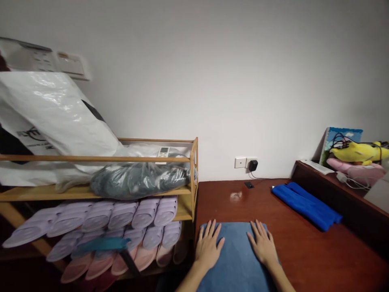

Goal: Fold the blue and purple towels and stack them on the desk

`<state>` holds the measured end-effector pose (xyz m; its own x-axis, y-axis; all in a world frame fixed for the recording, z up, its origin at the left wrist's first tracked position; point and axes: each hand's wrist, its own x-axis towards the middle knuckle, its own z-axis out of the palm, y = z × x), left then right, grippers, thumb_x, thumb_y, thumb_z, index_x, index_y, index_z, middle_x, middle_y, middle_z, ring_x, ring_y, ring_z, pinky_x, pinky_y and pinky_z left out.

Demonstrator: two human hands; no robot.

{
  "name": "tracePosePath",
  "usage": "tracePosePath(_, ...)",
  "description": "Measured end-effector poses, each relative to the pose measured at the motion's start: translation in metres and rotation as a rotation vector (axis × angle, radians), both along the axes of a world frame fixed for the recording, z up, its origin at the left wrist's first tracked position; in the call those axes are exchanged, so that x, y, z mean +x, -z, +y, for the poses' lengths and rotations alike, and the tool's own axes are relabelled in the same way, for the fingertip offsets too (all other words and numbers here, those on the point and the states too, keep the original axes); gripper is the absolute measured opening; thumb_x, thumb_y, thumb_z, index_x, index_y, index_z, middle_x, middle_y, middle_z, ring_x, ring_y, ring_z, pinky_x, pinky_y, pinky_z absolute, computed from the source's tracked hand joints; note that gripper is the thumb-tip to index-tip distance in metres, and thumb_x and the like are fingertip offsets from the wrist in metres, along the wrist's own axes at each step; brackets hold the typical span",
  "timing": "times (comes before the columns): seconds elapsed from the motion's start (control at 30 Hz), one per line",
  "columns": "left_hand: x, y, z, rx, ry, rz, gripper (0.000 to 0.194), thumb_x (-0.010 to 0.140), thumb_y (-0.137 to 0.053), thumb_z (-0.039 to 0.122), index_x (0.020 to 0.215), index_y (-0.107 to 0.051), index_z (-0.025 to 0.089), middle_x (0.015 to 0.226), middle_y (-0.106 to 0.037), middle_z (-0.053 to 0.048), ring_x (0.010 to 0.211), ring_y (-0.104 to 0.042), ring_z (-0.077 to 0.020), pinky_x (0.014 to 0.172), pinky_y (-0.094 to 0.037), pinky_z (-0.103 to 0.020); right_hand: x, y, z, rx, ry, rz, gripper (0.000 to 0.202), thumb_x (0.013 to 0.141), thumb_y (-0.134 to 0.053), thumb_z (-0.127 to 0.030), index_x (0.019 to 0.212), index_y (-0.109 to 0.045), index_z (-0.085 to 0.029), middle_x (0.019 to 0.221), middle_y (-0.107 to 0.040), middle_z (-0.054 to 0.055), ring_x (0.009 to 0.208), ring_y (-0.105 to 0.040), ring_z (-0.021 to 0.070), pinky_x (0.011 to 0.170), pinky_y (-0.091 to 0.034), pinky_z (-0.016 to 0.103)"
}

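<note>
A blue-grey cloth (235,255) lies flat on the reddish-brown table (225,202), running down past the bottom of the view. My left hand (209,246) rests palm down on its left side, fingers spread near the far left corner. On the right side my right hand (263,244) lies flat too, with its fingers apart near the far right corner. Neither hand holds anything. A folded bright blue cloth (308,205) lies farther back on the table, to the right of both hands.
At the left stands a wooden rack (193,182) with slippers (100,215), bagged items and a remote (163,153). A black plug (253,165) sits in the wall socket. A raised ledge (343,186) at right holds a yellow plush toy (358,153).
</note>
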<state>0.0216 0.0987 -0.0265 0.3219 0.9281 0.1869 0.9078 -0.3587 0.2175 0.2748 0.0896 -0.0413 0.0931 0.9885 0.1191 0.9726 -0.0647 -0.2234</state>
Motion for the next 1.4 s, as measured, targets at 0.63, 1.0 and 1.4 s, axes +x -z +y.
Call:
tracePosePath(0.63,-0.005,0.006,-0.089,0.139,0.101,0.068,0.056,0.093,-0.027,0.049,0.143,-0.019,0.026,0.148,-0.028,-0.002,0.134,-0.031,-0.0237,0.107,-0.033,-0.048,-0.022,-0.015,-0.094,0.002,-0.238,0.033,0.061,0.089,-0.019,-0.062,0.141,-0.026,-0.031,0.149,-0.023,0.002,0.137,-0.020,0.0216,0.109,-0.025,0.051)
tracePosePath(1.0,0.014,0.045,-0.114,0.239,0.210,0.099,0.063,0.089,-0.039,0.044,0.144,-0.012,0.027,0.146,-0.030,-0.002,0.129,-0.039,-0.0234,0.102,-0.038,-0.041,-0.066,-0.004,-0.116,0.032,-0.280,0.062,0.058,0.088,-0.026,-0.060,0.138,-0.033,-0.032,0.147,-0.027,0.002,0.134,-0.028,0.0254,0.105,-0.033,0.050)
tracePosePath(1.4,-0.004,0.040,-0.111,0.173,0.257,0.112,0.076,0.085,-0.047,0.051,0.143,-0.002,0.034,0.147,-0.027,0.000,0.129,-0.039,-0.0249,0.102,-0.037,-0.042,0.051,0.033,-0.117,0.102,-0.161,-0.051,0.059,0.086,-0.032,-0.062,0.138,-0.028,-0.035,0.145,-0.032,0.000,0.131,-0.034,0.0250,0.098,-0.041,0.048)
